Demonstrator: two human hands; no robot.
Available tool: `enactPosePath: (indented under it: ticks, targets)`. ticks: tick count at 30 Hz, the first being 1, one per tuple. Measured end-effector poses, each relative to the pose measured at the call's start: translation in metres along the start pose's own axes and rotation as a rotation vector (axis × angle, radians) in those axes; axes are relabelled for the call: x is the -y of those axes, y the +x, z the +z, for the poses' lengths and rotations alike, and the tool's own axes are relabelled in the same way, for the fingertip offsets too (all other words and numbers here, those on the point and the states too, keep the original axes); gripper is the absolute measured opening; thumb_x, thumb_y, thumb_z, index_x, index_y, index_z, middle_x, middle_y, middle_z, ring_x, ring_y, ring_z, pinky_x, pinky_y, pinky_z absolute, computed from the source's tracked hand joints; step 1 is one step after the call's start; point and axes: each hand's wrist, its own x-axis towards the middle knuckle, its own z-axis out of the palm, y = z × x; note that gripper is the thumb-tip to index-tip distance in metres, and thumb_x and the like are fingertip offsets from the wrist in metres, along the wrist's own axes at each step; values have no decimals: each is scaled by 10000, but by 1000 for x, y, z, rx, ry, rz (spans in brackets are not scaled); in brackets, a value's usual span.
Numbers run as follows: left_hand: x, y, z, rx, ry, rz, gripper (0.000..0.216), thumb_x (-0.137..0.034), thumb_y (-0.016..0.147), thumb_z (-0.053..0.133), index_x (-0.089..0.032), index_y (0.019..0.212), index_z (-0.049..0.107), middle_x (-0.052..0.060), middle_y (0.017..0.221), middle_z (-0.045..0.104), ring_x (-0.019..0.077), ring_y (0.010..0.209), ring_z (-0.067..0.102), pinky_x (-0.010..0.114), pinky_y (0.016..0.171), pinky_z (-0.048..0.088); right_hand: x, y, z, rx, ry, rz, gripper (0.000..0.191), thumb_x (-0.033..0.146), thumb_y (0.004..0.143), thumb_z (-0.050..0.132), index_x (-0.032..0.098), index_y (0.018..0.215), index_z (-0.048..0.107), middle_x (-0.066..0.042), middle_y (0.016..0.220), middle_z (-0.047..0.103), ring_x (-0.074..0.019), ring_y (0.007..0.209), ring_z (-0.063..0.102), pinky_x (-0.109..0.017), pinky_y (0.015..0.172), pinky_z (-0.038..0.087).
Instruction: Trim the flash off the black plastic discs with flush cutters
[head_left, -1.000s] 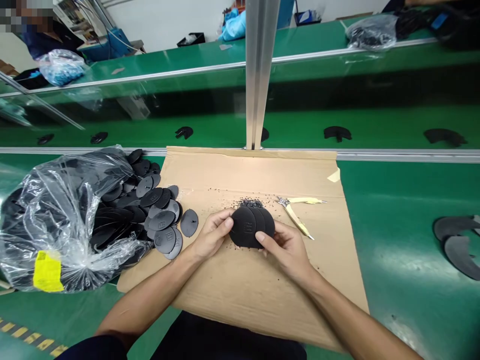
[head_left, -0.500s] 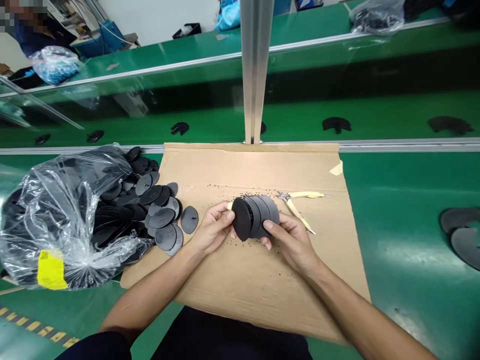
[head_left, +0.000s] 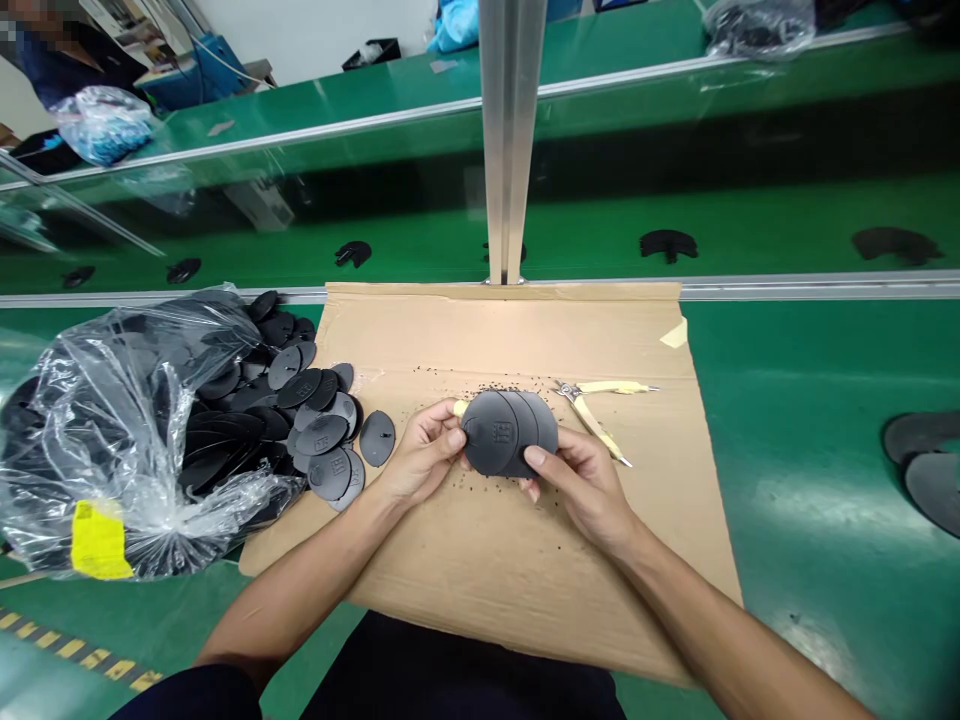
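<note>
Several overlapping black plastic discs are held fanned out above the cardboard. My right hand grips them from the right, thumb on top and fingers underneath. At the left edge of the front disc, which bears a small raised mark, my left hand pinches with thumb and fingers. Something small and yellow shows at my left fingertips; its kind is not clear. Yellow-handled nippers lie open on the cardboard sheet, just beyond my right hand. Tiny black scraps are scattered around the discs.
A clear plastic bag spills a heap of black discs on the left, with one disc apart. A metal post rises behind the cardboard. Black curved pieces lie on the green surface beyond; larger ones sit at right.
The front disc was tilted away from the fan; now it lies flat against the other discs with its marked face showing. Both hands stay in nearly the same place.
</note>
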Motion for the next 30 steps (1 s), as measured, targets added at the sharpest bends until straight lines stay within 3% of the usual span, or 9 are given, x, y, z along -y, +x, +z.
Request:
enactPosePath:
  ticks: [7,14,23,30]
  targets:
    - [-1,-1,2,-14,-45,-34,350,-412,721,898,-155,853,701,-40,566,631,46,429,546,128,456,468,1,0,0,-6,7,-7,361,509,832,762,182,734,643,6,597,625,-102,490,531,-246,450,421]
    - [0,0,-1,10,-48,-30,462,-463,675,917,-151,944,709,-16,681,678,52,478,588,124,459,473,-3,0,0,-31,20,22,375,512,810,782,183,708,635,11,588,603,-109,504,540,-245,445,431]
    - [-4,-2,3,24,-19,-132,375,-427,740,878,-131,871,690,-8,653,647,69,494,576,164,489,483,1,0,0,-25,16,11,379,518,812,778,180,716,636,4,594,618,-107,502,533,-245,445,423]
    - [1,-5,4,4,124,7,384,-449,717,888,-148,896,731,17,751,681,116,661,631,195,595,515,1,0,2,-6,-90,-4,398,552,827,746,190,719,623,6,578,606,-119,502,527,-263,463,436]
